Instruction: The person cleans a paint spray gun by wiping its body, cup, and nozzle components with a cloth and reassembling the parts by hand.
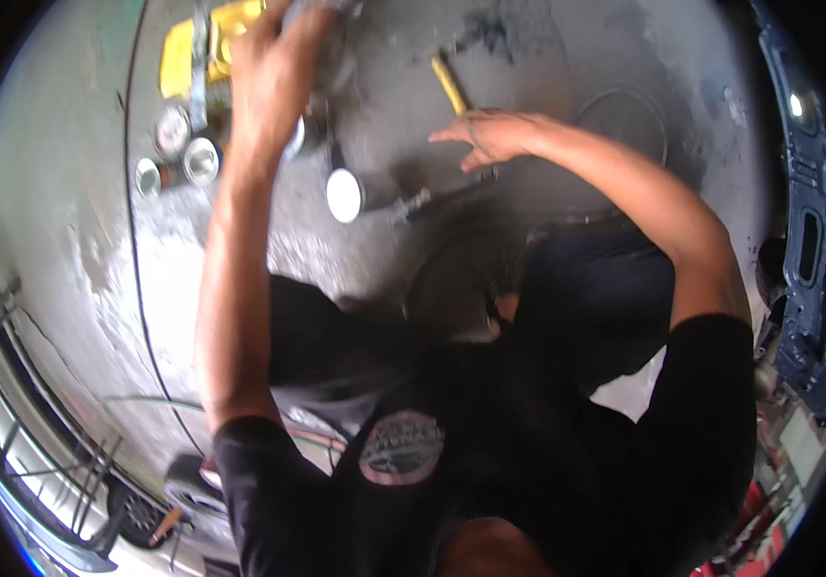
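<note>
My left hand (276, 67) is at the top edge, left of centre, its fingers partly cut off. They look closed around a greyish thing that is blurred and hard to make out. My right hand (498, 137) hovers over the floor with its fingers spread and nothing in them. Just beyond it lies a tool with a yellow handle (449, 85). A white-topped can (344, 195) stands between my forearms. Left of my left forearm are open cans (201, 162) and a yellow object (177, 60) with a grey strip (200, 67) across it.
A cable (132, 212) runs along the grey floor (76, 115) at the left. A black metal frame (38, 423) and a wheel (192, 484) are at the lower left. A dark blue metal panel (805, 183) stands along the right side. A thin hose loops near my right forearm.
</note>
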`<action>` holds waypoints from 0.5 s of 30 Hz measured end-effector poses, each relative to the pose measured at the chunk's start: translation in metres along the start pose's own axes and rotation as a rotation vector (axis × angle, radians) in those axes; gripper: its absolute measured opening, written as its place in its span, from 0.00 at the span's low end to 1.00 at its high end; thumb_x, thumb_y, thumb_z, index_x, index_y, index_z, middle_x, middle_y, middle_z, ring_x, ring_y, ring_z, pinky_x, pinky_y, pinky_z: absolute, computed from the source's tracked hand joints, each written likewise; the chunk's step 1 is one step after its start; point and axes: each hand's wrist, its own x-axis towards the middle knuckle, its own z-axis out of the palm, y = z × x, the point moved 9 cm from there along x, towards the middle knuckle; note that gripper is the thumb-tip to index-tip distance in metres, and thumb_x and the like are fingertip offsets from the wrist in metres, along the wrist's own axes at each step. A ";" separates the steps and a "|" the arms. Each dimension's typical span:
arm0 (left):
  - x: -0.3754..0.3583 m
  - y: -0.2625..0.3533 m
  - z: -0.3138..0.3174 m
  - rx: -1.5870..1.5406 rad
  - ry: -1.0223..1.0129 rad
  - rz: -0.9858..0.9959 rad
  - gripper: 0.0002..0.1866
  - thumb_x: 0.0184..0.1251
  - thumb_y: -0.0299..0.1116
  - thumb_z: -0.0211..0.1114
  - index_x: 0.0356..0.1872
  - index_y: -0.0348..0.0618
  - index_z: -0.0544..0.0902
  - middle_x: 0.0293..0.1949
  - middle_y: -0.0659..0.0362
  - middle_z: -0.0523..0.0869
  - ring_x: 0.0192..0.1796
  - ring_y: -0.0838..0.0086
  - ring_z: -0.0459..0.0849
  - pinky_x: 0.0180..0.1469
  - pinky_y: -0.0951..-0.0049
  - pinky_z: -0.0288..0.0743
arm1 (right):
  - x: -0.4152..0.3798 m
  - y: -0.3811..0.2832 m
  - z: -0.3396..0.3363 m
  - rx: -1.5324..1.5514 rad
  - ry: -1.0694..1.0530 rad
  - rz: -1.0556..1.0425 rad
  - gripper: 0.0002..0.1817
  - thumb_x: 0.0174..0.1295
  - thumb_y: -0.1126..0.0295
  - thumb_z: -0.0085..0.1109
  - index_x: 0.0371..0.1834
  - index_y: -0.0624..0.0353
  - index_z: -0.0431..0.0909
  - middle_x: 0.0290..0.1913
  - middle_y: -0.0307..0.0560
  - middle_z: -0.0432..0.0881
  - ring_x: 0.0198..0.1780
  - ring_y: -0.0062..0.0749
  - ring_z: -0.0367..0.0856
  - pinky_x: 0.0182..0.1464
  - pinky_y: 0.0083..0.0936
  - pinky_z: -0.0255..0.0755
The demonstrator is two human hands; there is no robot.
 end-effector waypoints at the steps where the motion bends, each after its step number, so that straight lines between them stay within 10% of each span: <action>1: -0.004 -0.009 0.005 -0.037 -0.001 -0.006 0.25 0.58 0.23 0.65 0.60 0.40 0.86 0.56 0.42 0.88 0.56 0.43 0.88 0.62 0.56 0.80 | -0.011 0.013 -0.021 0.125 0.012 0.099 0.42 0.66 0.56 0.75 0.81 0.53 0.68 0.58 0.59 0.86 0.59 0.52 0.86 0.65 0.44 0.78; 4: -0.030 -0.015 0.055 -1.596 -0.060 -0.936 0.18 0.80 0.36 0.56 0.60 0.37 0.81 0.56 0.47 0.89 0.57 0.55 0.89 0.58 0.50 0.85 | -0.062 0.009 -0.094 0.636 0.343 0.248 0.40 0.72 0.51 0.69 0.82 0.57 0.67 0.58 0.57 0.86 0.61 0.46 0.85 0.66 0.39 0.77; 9: -0.060 0.087 0.050 -1.761 -0.043 -1.254 0.23 0.84 0.42 0.51 0.69 0.39 0.77 0.67 0.48 0.83 0.65 0.54 0.85 0.65 0.45 0.81 | -0.163 -0.079 -0.148 1.275 1.039 0.248 0.40 0.78 0.45 0.59 0.81 0.63 0.66 0.72 0.59 0.78 0.72 0.42 0.77 0.72 0.37 0.72; 12: -0.059 0.167 0.035 -1.600 0.034 -1.226 0.26 0.85 0.41 0.52 0.76 0.39 0.72 0.74 0.52 0.76 0.73 0.62 0.77 0.75 0.59 0.71 | -0.168 -0.170 -0.132 0.658 1.122 0.129 0.31 0.86 0.53 0.42 0.80 0.66 0.64 0.80 0.66 0.66 0.83 0.57 0.63 0.83 0.41 0.55; 15: -0.042 0.218 -0.006 -1.521 -0.009 -1.109 0.27 0.88 0.45 0.51 0.78 0.40 0.71 0.71 0.54 0.78 0.73 0.65 0.75 0.77 0.60 0.67 | -0.214 -0.249 -0.173 0.965 1.171 0.169 0.30 0.87 0.56 0.41 0.83 0.63 0.60 0.84 0.64 0.60 0.86 0.57 0.53 0.86 0.47 0.50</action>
